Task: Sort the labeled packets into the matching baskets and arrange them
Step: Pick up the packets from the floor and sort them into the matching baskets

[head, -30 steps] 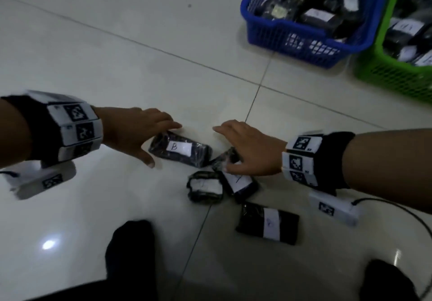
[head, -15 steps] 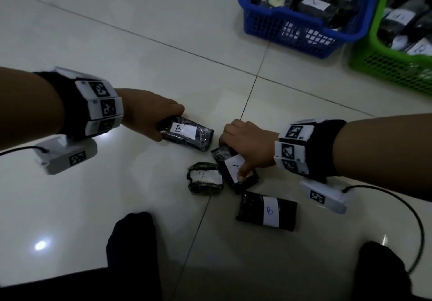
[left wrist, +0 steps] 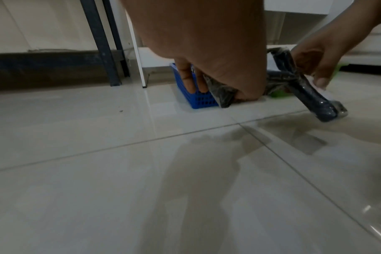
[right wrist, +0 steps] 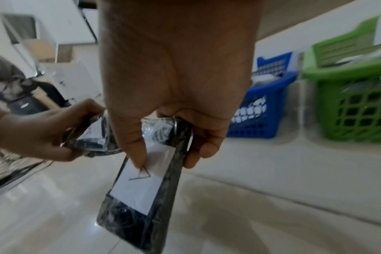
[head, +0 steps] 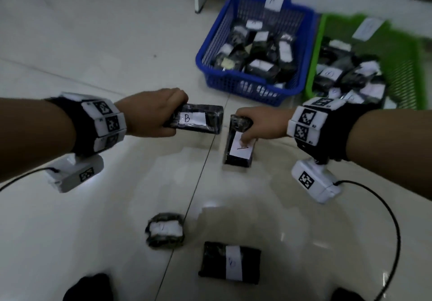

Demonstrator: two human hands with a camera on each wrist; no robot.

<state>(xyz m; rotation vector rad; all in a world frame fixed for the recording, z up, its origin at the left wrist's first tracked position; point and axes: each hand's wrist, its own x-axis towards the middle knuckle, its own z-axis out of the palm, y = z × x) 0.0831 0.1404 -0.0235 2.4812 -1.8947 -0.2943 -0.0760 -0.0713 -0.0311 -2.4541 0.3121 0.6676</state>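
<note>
Packets fill the blue basket (head: pixel 245 85) and green basket (head: pixel 313 71); each hand grips another packet.

The packets (head: pixel 197 122) are black, wrapped in glossy crinkled film, with matt white paper labels (head: pixel 191 118). The floor (head: pixel 93 43) is smooth, shiny tile. Both baskets (head: pixel 236 83) are perforated plastic.

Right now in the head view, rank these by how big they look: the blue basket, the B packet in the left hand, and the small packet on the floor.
1. blue basket
2. B packet, though it sits nearer the camera
3. small packet
</note>
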